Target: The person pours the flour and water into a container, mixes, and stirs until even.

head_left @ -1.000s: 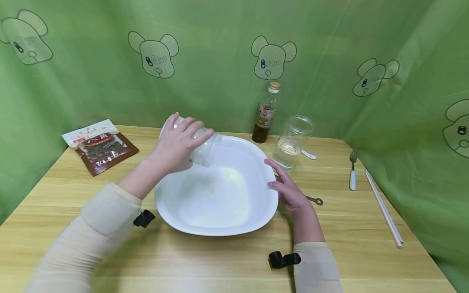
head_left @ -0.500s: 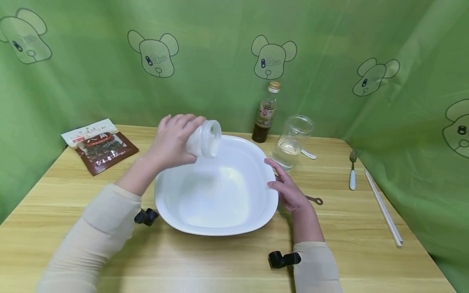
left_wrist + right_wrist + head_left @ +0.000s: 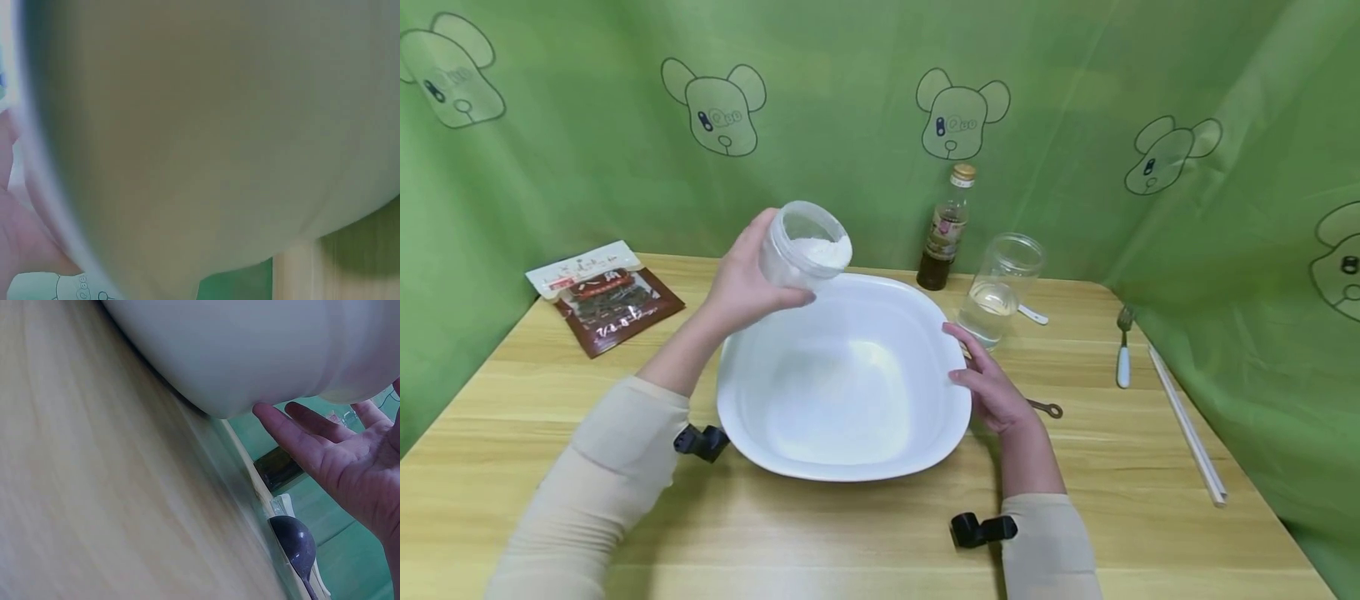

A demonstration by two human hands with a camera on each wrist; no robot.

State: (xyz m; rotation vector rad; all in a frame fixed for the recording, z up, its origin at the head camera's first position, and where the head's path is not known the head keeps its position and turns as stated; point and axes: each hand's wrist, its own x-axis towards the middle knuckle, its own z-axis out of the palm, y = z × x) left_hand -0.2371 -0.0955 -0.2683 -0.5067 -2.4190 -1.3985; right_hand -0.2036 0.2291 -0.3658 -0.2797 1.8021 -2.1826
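Note:
In the head view my left hand (image 3: 745,271) grips a clear jar (image 3: 778,265) partly filled with white powder. It holds the jar over the back left rim of a white basin (image 3: 842,417), mouth tilted up and to the right. At the basin's right rim is my right hand (image 3: 996,396), thumb over the edge and fingers against the outer wall. The right wrist view shows those fingers (image 3: 297,437) stretched along the outside of the basin. Basin wall fills most of the left wrist view, leaving only part of my left hand (image 3: 22,240) visible.
Behind the basin stand a dark sauce bottle (image 3: 943,237) and an open glass jar (image 3: 992,304) of clear liquid, a white spoon (image 3: 1033,315) beside it. A ladle (image 3: 294,544) lies right of the basin. Farther out are a fork (image 3: 1123,346), chopsticks (image 3: 1187,425) and, left, a spice packet (image 3: 610,300).
My left hand has turned the jar from tipped down over the basin to mouth upward, raising it slightly. My right hand stays at the rim.

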